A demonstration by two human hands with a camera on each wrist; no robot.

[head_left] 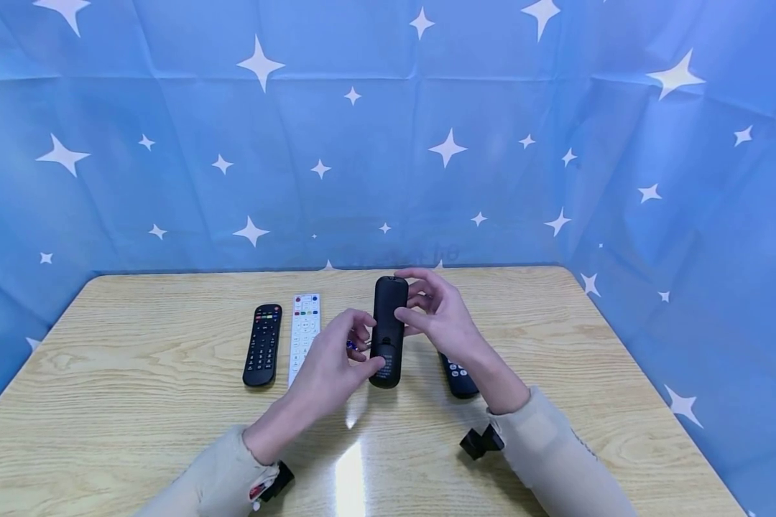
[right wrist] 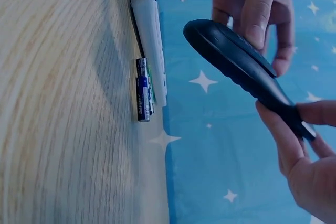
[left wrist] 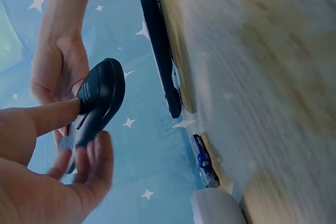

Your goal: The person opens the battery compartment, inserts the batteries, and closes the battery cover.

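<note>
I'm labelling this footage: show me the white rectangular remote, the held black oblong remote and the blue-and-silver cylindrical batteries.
White rectangular remote (head_left: 304, 334): head view, middle of its button face.
Held black oblong remote (head_left: 388, 324): head view, middle of its back.
Blue-and-silver cylindrical batteries (right wrist: 142, 97): right wrist view, side of one.

Black remote (head_left: 388, 312), white remote (head_left: 305, 323), white-starred blue backdrop (head_left: 375, 194)

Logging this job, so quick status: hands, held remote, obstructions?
Right hand grips black remote, raised, back side up. Left hand has thumb on its back. Nothing visibly blocking; white remote lies to its left.
</note>
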